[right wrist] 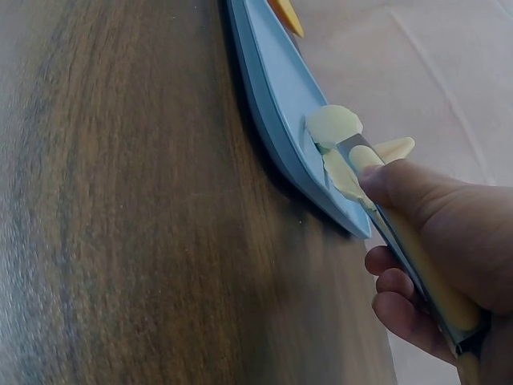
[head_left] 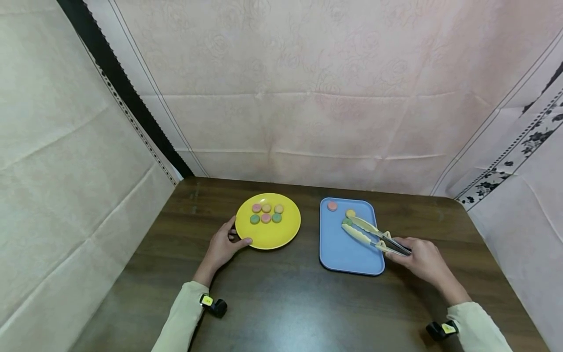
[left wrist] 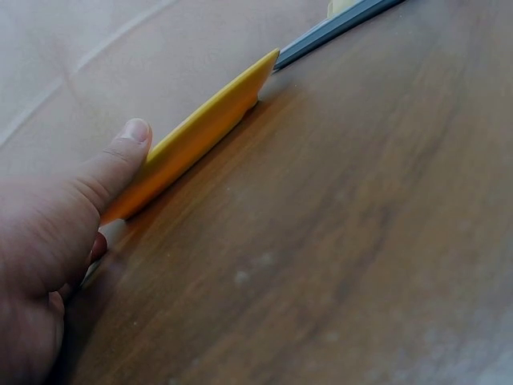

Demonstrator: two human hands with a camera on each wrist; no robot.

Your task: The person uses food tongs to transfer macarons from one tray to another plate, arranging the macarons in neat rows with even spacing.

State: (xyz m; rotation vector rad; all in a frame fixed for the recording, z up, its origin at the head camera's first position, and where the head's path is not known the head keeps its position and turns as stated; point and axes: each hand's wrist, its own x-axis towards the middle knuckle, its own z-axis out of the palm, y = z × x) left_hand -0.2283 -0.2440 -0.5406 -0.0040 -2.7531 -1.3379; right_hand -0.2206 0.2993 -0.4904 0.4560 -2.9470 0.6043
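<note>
My left hand [head_left: 222, 248] grips the near-left rim of a yellow plate [head_left: 269, 237], thumb on top of the edge and the other fingers at its side. Several small round macaron-like pieces in pink, pale yellow and green lie on the plate. In my right hand [head_left: 421, 258] is a pair of tongs with cream tips [head_left: 357, 234], reaching over a light blue tray [head_left: 345, 256]. The tong tips stand apart around a green piece [head_left: 347, 222]. Just behind it sits a yellow piece [head_left: 350, 213]. A pink piece [head_left: 332, 206] lies near the tray's far-left corner.
Plate and tray stand side by side on a dark wooden table [head_left: 264, 298], with a strip of wood between them. Pale cloth [head_left: 308, 122] hangs behind the table and along both sides. Each wrist wears a small black camera.
</note>
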